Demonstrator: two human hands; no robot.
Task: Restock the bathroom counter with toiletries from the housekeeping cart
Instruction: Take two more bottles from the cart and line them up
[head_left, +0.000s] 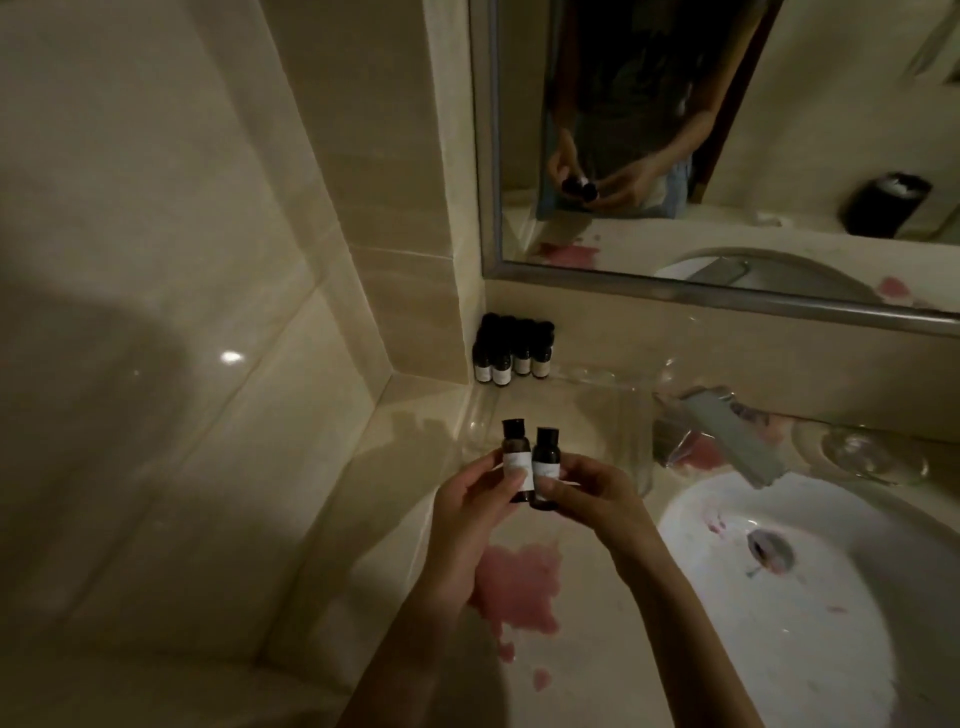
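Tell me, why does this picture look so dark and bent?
Head view: dim warm light, with one glare spot on the glossy wall and a broad shadow beside it; the wide-angle lens bows the mirror frame; the held bottles and faucet look soft.

Two small dark brown bottles with black screw caps and white labels, held upright and side by side, touching, above the beige stone counter (384, 561). Left bottle (517, 452): slightly higher, pinched at its label by the left hand (467, 514). Right bottle (545, 465): pinched at its label by the right hand (587, 493). Cluster of matching bottles (511, 353): upright in the counter's back corner against the wall, labels outward; four show in front, possibly more behind in the dim light.
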